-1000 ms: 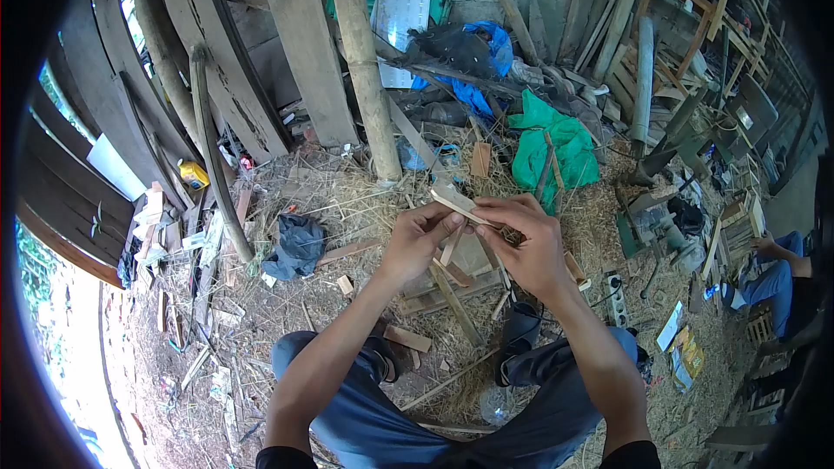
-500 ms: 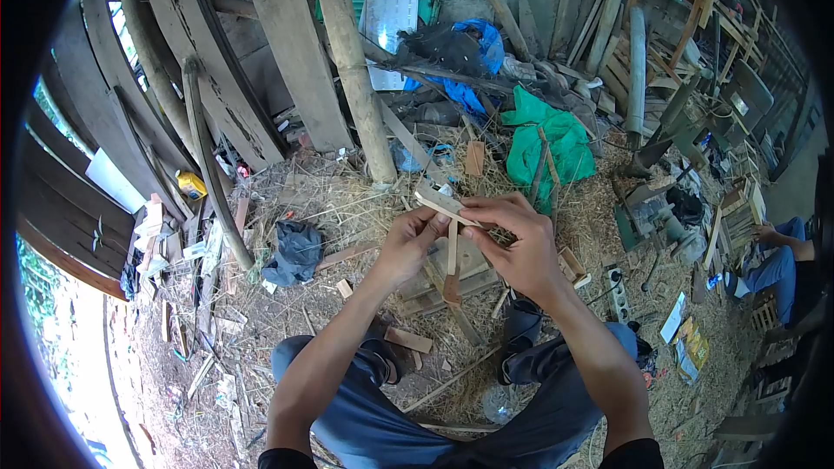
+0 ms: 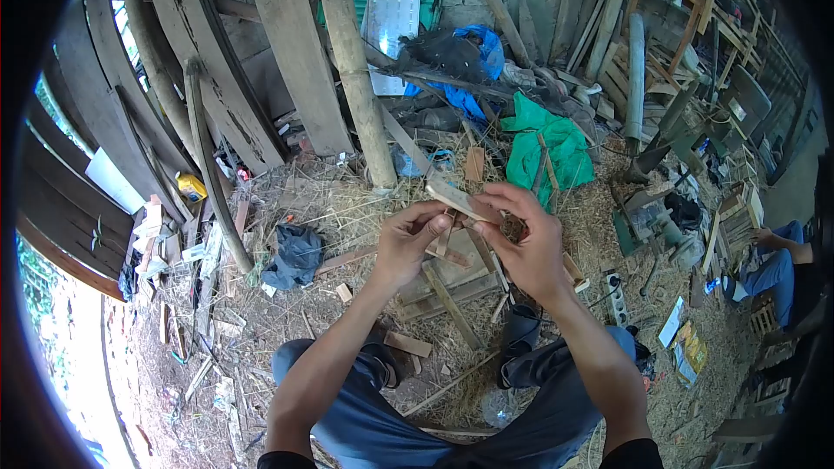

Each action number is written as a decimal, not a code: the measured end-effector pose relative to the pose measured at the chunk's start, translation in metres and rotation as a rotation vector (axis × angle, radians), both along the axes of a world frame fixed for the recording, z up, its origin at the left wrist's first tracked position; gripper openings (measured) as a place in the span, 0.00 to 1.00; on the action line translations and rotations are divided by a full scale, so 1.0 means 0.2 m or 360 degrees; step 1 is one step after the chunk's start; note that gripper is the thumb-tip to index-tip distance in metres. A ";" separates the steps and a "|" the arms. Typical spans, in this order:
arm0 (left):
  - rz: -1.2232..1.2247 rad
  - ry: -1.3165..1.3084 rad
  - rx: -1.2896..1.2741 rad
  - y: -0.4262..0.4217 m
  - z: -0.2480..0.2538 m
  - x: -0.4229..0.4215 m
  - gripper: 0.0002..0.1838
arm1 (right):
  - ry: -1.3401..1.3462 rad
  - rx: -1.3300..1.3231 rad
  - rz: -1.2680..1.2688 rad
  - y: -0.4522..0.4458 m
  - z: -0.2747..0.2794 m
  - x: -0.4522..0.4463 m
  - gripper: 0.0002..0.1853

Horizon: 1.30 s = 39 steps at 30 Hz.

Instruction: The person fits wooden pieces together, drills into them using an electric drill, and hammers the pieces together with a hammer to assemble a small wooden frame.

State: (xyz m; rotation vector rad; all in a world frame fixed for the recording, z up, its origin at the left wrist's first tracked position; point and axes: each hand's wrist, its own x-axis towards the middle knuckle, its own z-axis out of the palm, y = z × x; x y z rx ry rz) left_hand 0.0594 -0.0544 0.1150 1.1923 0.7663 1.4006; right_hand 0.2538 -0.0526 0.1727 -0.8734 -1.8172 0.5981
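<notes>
Between both hands, in the middle of the head view, is a short pale wooden block [image 3: 463,201] with a rounded left end. My left hand [image 3: 407,245] is closed, thumb and fingers pinching just below the block's left part, where a thin wooden strip [image 3: 446,243] meets it. Part of that joint is hidden by the fingers. My right hand [image 3: 526,239] grips the block's right end between thumb and fingers. Under the hands, a low wooden platform [image 3: 426,306] lies on the ground with a loose stick [image 3: 452,302] across it.
Straw and wood scraps cover the ground. A black plastic bag [image 3: 295,256] lies to the left, a green sack [image 3: 547,143] ahead. A bamboo post [image 3: 352,69] stands in front. On the right are a power strip [image 3: 615,298] and another person's leg [image 3: 773,274].
The wooden block has tilted, its right end dropping. The strip beneath, which hung down toward me, now appears shorter and swung away. Both hands keep nearly the same place.
</notes>
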 end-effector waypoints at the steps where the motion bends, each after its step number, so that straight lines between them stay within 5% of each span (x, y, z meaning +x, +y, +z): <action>1: 0.0004 0.0000 0.0001 0.00 0.01 0.00 0.14 | -0.0011 -0.0014 -0.0032 0.01 0.00 0.01 0.24; 39: 0.0167 0.0217 -0.0027 -0.03 0.06 0.04 0.12 | -0.0048 0.0109 0.0043 0.00 -0.03 -0.02 0.16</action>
